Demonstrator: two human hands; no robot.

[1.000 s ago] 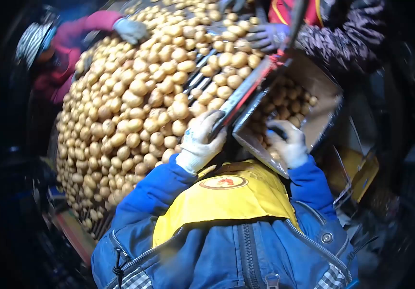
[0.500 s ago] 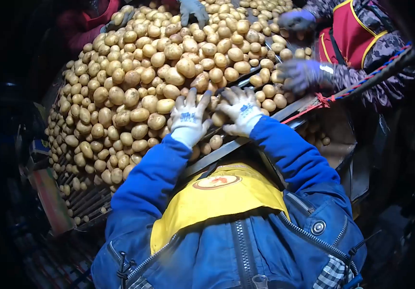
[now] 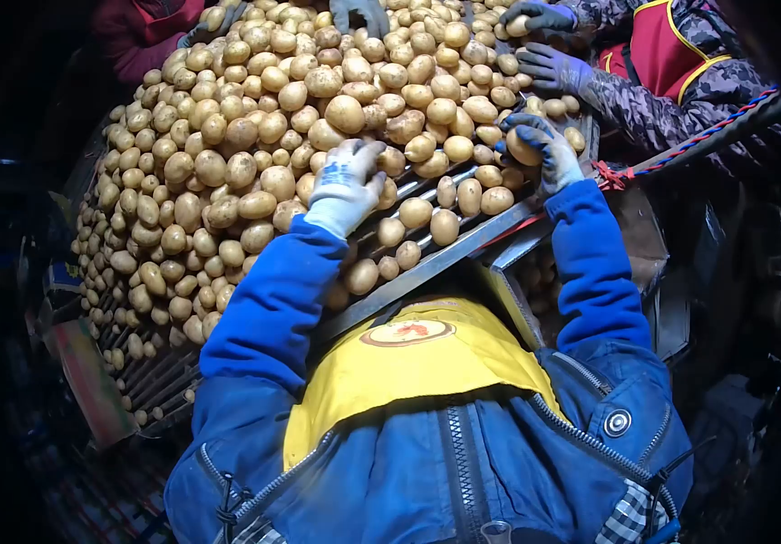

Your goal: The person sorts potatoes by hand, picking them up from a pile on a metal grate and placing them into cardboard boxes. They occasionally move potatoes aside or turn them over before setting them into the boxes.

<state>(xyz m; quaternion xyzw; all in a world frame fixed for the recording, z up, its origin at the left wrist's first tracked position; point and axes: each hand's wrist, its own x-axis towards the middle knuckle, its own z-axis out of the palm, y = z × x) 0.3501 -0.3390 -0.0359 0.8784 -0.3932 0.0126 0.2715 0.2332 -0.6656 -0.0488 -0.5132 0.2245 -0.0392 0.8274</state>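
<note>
Half hidden, a potato [image 3: 521, 147] is clasped in the right hand [image 3: 546, 152]; the blurred left hand [image 3: 347, 181] is spread on the heap [image 3: 227, 163], co-workers' gloves [image 3: 553, 68] beyond.

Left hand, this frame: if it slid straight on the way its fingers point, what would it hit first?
The left hand lies open, fingers pointing up-frame. It would most likely meet the packed potatoes just ahead almost at once, though depth is unclear.
</note>
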